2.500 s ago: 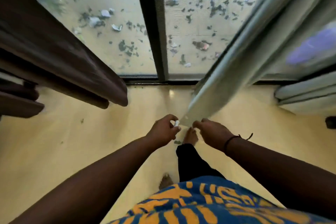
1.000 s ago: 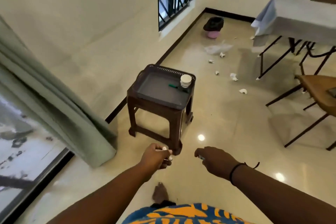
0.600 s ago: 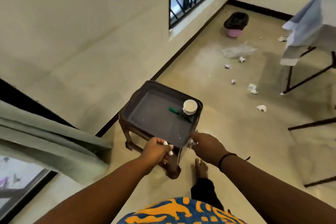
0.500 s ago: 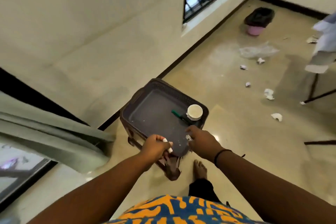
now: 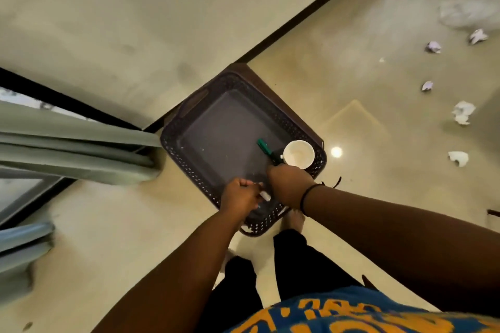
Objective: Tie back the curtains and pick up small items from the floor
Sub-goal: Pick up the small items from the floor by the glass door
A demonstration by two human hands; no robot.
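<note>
Both hands have moved from the edge of the stool to over its tray since half a second ago, and the view now looks almost straight down. Left hand (image 5: 239,197) pinches a small white scrap (image 5: 264,195) in a clenched grip over the near corner of the dark tray (image 5: 189,159), presumably so the scrap can drop inside and not back on the floor. Right hand (image 5: 288,184) lies curled just right of it, knuckles up, close to the white cup (image 5: 298,154) and green pen (image 5: 264,146) at the tray's right side; whether its grip holds anything I cannot tell, since the fingers are hidden underneath. The tray serves as a collecting place on the brown stool (image 5: 259,76), which stands against the wall.

The scrap is tiny, pale and oblong, likely crumpled paper. More crumpled white pieces (image 5: 462,112) lie scattered on the floor at far right, so picking up seems far from finished. The green curtain (image 5: 75,154) hangs bunched at left; no tie is visible.
</note>
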